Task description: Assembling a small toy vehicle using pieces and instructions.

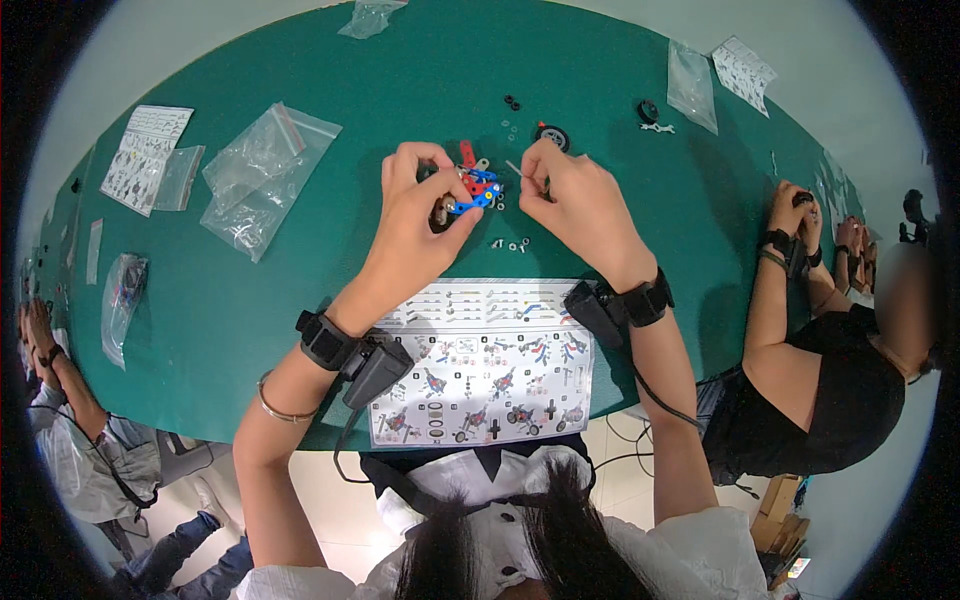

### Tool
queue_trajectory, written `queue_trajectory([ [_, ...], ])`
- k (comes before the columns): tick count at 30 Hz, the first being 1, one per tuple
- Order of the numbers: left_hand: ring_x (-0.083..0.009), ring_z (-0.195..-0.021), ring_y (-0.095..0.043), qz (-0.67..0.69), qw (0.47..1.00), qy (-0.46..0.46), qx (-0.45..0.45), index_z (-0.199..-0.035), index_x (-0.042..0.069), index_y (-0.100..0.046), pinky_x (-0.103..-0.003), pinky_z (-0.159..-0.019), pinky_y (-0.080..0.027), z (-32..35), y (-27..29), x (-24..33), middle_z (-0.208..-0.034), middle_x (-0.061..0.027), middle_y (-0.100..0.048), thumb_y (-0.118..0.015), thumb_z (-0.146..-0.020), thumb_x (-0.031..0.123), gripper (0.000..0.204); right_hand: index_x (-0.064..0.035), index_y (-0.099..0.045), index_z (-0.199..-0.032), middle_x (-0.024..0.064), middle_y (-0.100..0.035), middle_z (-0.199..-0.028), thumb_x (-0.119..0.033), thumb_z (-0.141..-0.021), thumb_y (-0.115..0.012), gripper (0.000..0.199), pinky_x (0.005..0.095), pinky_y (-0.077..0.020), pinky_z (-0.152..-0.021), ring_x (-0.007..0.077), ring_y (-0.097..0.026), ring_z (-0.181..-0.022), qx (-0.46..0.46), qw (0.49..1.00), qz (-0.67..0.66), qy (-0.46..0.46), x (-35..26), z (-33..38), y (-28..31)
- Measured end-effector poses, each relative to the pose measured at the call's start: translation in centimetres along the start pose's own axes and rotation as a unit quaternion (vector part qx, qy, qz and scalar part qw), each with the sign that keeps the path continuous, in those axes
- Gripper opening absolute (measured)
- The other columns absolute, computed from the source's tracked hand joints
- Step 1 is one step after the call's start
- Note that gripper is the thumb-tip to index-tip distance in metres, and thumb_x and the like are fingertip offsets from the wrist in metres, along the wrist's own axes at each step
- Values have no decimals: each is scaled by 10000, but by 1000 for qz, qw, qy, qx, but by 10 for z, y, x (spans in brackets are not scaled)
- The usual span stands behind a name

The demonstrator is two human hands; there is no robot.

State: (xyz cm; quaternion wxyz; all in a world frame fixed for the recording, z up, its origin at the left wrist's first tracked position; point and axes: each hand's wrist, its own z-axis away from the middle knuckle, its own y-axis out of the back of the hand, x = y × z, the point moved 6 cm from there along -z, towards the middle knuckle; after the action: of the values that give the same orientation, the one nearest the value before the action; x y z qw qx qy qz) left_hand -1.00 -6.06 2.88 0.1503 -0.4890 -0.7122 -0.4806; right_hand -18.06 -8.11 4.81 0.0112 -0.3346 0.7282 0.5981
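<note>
Over the green table, my left hand (pixel 412 212) is closed round a small model assembly (pixel 482 190) of blue and red parts with silver fasteners. Part of the assembly is covered by my fingers. Just to its right, my right hand (pixel 580 195) pinches a thin silver rod (pixel 513 167), whose free end points toward the assembly without visibly touching it. A black toy wheel (pixel 552 137) lies beyond my right hand. Nearer to me, several small screws and nuts (pixel 512 245) are scattered between my wrists.
A printed instruction sheet (pixel 485 375) lies at the table's near edge. Clear plastic bags (pixel 268 180) and another sheet (pixel 146 155) are to the left. Small black rings (pixel 512 102) lie farther off. A small wrench (pixel 657 128) is at the right, where another person (pixel 825 385) sits.
</note>
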Motion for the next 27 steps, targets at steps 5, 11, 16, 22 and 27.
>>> queue_trajectory([
  [5, -249, -1059, -563, 47, 994, 34, 95, -795, 28, -597, -363, -912, -469, -2, 14, -8, -1217, -113, -461, -774, -757, 8, 182, -49, -540, -879, 136, -650, -698, -109, -845, -620, 105, 438, -519, -624, 328, -664, -679, -33, 999, 32, 8, -4, 0, -8],
  [11, -235, -925, -621, 62, 989, 104, 89, -789, 16, -587, -345, -815, -509, -1, 12, -13, -1189, -105, -517, -782, -751, 8, 199, -49, -546, -874, 123, -657, -720, -132, -877, -597, 97, 442, -516, -616, 325, -665, -688, -36, 998, 52, 30, -6, 1, -8],
  [16, -249, -926, -611, 0, 992, 79, 100, -801, 10, -584, -329, -799, -494, -1, 17, -8, -1127, -120, -543, -782, -735, -5, 209, -70, -561, -884, 100, -659, -730, -161, -890, -600, 100, 446, -508, -597, 322, -661, -682, -28, 998, 36, 39, -9, 1, -5],
  [22, -258, -949, -595, 18, 995, 69, 75, -817, 11, -587, -321, -796, -482, 0, 13, 0, -1110, -121, -537, -778, -734, -9, 209, -101, -595, -960, 77, -630, -689, -205, -916, -620, 115, 378, -454, -519, 266, -627, -591, 0, 984, -151, -91, -8, 1, -10],
  [27, -249, -943, -593, 56, 997, 27, 46, -900, 27, -586, -318, -792, -481, -3, 9, 3, -1106, -119, -534, -757, -749, -26, 234, -99, -598, -984, 76, -603, -659, -198, -915, -630, 125, 372, -416, -493, 251, -598, -551, 53, 974, -206, -76, -9, 1, -6],
])
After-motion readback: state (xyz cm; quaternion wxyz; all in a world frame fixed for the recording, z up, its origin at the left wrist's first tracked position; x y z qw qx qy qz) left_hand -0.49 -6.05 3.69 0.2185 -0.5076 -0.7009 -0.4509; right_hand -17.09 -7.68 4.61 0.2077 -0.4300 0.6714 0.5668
